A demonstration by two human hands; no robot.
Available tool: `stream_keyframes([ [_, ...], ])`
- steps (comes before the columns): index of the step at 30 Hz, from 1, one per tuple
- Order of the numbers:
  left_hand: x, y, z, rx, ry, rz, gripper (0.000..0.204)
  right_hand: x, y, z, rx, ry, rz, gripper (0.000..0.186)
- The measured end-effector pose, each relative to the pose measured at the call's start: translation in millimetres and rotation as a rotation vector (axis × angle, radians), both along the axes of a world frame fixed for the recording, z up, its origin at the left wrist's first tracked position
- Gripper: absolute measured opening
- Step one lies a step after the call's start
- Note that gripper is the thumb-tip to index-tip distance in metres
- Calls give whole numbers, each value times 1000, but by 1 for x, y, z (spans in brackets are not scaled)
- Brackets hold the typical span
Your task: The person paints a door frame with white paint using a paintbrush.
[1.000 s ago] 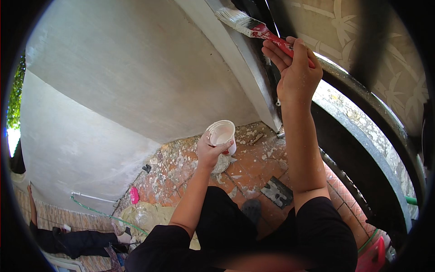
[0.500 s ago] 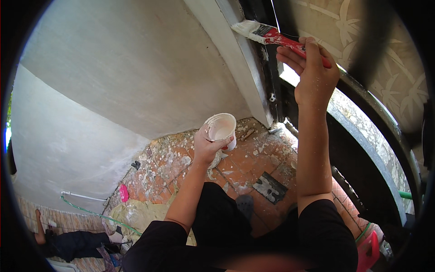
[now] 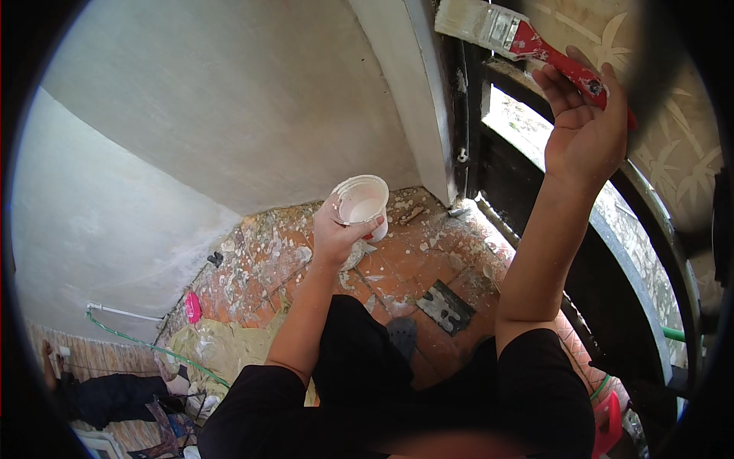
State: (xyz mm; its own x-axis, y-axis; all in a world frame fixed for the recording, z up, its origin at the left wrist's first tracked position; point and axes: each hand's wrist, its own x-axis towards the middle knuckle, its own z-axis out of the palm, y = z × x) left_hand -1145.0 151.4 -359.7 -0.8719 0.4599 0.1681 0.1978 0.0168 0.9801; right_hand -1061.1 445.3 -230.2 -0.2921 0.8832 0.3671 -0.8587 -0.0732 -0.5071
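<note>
One right hand point(image 3: 587, 138), raised high and forward, gripped a flat red-handled paintbrush point(image 3: 529, 42); the lower left hand point(image 3: 335, 236) grasped a round white plastic tub point(image 3: 359, 186) above paint-spattered terracotta tiles point(image 3: 388, 268). A smooth grey wall point(image 3: 267, 115) stood leftward, a black gate point(image 3: 612, 294) rightward.

The right hand point(image 3: 585, 126) now sits farther up and right, drawn back from the white pillar point(image 3: 432, 115). The brush point(image 3: 535, 42) comes with it: its bristles no longer overlap the pillar's face but show against the dark gate post point(image 3: 468, 115), the flat side turned more toward the camera. The co-worker's hand point(image 3: 47, 349), lower left, now appears just beside a small white object point(image 3: 64, 351).
</note>
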Motion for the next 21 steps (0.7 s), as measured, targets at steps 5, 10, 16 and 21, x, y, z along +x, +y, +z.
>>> stream_keyframes([
  [5,1,-1,1,8,22,23,53,-3,4,0,-64,64,104,29],
  [10,5,3,7,-4,-47,22,54,-17,8,-8,-127,50,153,29],
  [16,4,2,4,-26,-54,37,54,-33,-6,-15,-185,108,331,36],
  [21,3,1,0,-34,-53,42,55,-56,-16,-29,-295,172,376,34],
])
